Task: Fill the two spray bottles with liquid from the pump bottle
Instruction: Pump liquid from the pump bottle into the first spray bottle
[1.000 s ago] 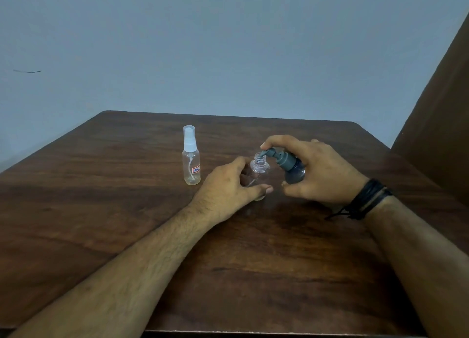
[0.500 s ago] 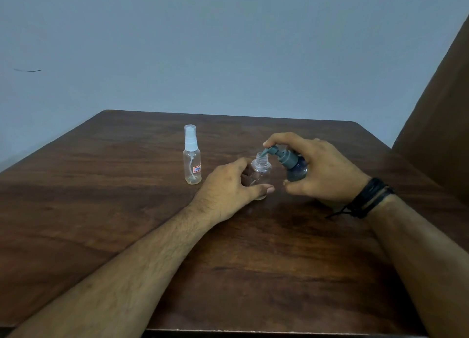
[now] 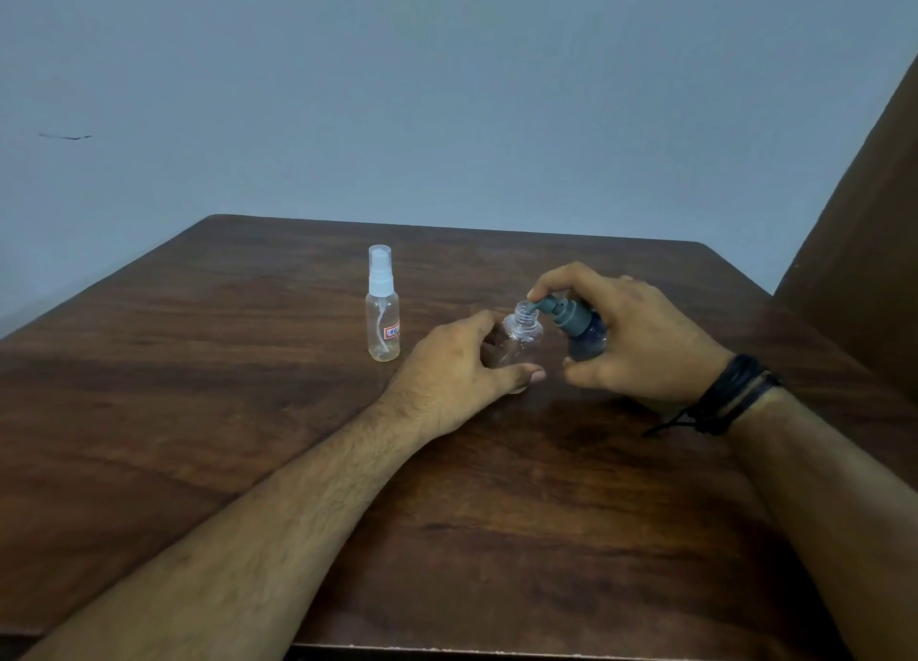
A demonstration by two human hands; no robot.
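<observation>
Raised slightly, the right hand (image 3: 641, 342) fingers clasp the pump bottle (image 3: 586, 337); left hand (image 3: 462, 377) fingers pinch the open spray bottle (image 3: 521, 347).

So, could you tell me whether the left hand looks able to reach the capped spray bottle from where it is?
Probably yes: the capped spray bottle stands just beyond the left hand, nothing between them, but that hand would first have to release the open bottle.

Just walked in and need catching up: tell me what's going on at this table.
A person is filling a small uncapped clear bottle from a dark pump bottle. The left hand steadies the clear bottle on the wooden table; the right hand holds the pump bottle tilted, its grey nozzle at the open neck, index finger on the pump head. A second spray bottle, capped, stands upright apart to the left, untouched.
</observation>
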